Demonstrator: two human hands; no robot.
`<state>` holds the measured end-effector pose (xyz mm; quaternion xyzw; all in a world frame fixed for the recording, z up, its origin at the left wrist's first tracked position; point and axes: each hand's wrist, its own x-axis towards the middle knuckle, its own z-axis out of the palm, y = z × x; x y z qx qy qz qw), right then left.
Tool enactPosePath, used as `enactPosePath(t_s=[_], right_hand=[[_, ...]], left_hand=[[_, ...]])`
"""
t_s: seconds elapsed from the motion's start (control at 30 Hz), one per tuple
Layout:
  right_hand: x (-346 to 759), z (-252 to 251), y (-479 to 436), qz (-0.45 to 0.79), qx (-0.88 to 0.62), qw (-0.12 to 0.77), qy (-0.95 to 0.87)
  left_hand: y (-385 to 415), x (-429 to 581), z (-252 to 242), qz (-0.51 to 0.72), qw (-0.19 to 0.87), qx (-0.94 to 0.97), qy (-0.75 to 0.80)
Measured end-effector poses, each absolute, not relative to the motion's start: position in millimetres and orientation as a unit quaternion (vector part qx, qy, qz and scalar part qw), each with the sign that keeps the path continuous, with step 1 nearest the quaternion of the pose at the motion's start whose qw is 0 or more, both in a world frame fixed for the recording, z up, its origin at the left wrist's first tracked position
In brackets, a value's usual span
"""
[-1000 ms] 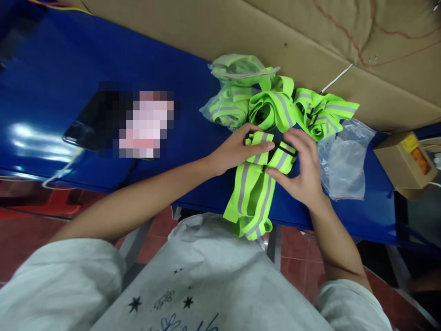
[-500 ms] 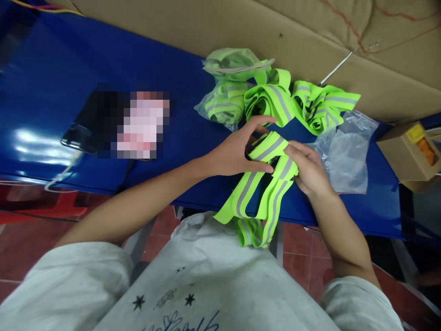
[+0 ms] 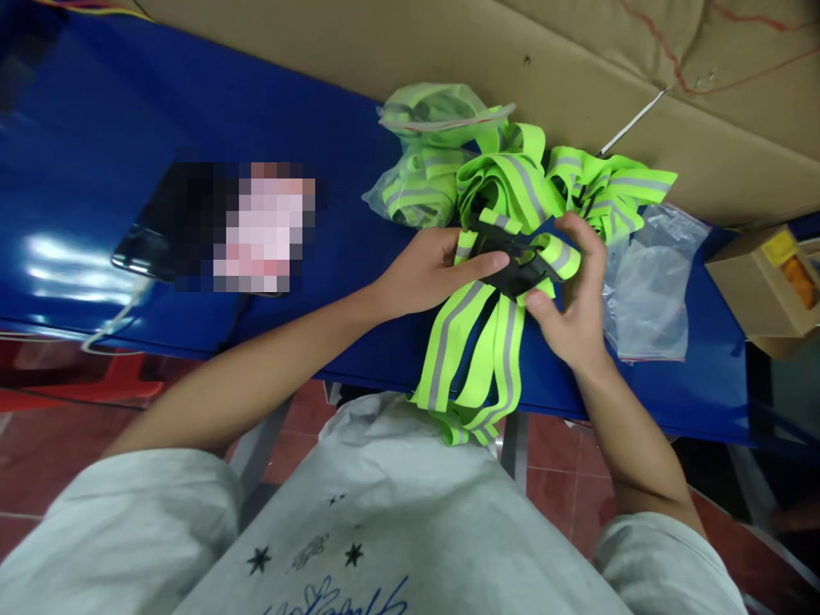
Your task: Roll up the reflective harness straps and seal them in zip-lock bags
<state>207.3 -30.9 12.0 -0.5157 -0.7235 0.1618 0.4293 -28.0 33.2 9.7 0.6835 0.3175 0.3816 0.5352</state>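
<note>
Neon-yellow webbing strap with grey reflective stripe (image 3: 448, 342): held at its black plastic buckle (image 3: 516, 266), tails hanging over the glossy blue table (image 3: 192, 111) edge, apparently to steady the buckle. Left hand (image 3: 426, 273) pinches one side; right hand (image 3: 576, 303) clamps the other. Loose matching straps (image 3: 512, 175) lie just behind.

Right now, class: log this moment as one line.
left hand: pinches neon-green reflective fabric strap | right hand: grips strap at black plastic buckle | strap tails: hang over blue table edge | behind: bagged green straps
</note>
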Motion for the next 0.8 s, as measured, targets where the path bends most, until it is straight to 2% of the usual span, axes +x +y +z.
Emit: enactPosePath(t_s=[0.1,0.2,0.4,0.5,0.6,0.67,0.73,0.8], right_hand=[[206,17,-32,0.091,-0.496,0.409,-0.76],[206,19,-33,0.095,-0.504,0.371,-0.774],[209,18,-33,0.062,-0.499,0.33,-0.799],[213,18,-34,0.028,-0.485,0.339,-0.806],[217,19,-34,-0.014,-0.475,0.341,-0.811],[219,19,-34,-0.036,-0.454,0.35,-0.819],[219,19,-33,-0.04,-0.426,0.359,-0.829],[219,20,-33,-0.034,-0.405,0.359,-0.84]], left_hand=[[34,-26,11,0.383,0.574,0.649,0.321],[37,-26,8,0.368,0.587,0.643,0.327],[38,-27,1,0.358,0.545,0.679,0.336],[36,-30,2,0.396,0.444,0.724,0.349],[38,-35,4,0.47,0.251,0.799,0.278],[40,-38,5,0.448,0.144,0.858,0.204],[41,-40,4,0.4,0.098,0.893,0.182],[40,-40,1,0.375,0.104,0.899,0.204]])
